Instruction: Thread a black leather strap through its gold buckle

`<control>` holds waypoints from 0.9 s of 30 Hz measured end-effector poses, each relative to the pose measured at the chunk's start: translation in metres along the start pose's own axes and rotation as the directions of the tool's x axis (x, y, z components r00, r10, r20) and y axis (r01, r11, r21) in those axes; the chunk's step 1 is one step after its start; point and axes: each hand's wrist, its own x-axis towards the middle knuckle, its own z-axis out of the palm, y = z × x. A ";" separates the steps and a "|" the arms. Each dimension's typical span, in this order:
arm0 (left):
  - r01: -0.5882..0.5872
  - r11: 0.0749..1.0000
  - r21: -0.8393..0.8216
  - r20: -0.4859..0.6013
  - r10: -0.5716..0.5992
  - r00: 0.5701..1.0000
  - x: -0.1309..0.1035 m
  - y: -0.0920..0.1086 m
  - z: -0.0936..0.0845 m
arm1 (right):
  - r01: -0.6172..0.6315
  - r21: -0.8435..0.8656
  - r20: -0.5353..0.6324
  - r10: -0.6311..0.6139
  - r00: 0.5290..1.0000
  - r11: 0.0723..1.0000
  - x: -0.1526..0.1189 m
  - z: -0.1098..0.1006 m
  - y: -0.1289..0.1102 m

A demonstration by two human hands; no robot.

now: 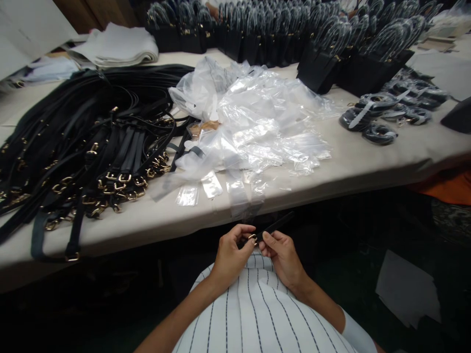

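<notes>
A long pale table runs across the room. On its left lies a big heap of black straps with gold buckles; in the middle, a pile of clear plastic bags. Coiled, bagged straps sit to the right, rows of black handbags along the back, and folded white cloth at the far left.

Hands: 2, left and right, with 1 black strap between them. Table: 1. Loose straps in heap: too many and too tangled to count, several dozen at least. Clear bags: one pile, count indeterminate. Handbags along far edge: rows overlapping, well over a dozen, exact count not readable. Coiled wrapped straps: roughly 8, blurred. Folded white cloth stack: 1.
</notes>
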 end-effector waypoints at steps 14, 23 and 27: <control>-0.039 0.997 0.060 -0.183 0.049 0.982 -0.018 -0.021 0.021 | 0.688 -0.586 0.448 -0.537 0.715 0.427 -0.018 -0.008 0.000; 0.104 0.984 -0.142 -0.168 -0.127 0.977 -0.030 -0.040 0.018 | 0.760 -0.587 0.635 -0.424 0.646 0.280 -0.020 -0.018 0.009; 0.186 0.921 -0.343 -0.130 -0.242 0.961 -0.025 -0.040 0.015 | 0.774 -0.622 0.663 -0.445 0.602 0.120 -0.021 -0.015 0.013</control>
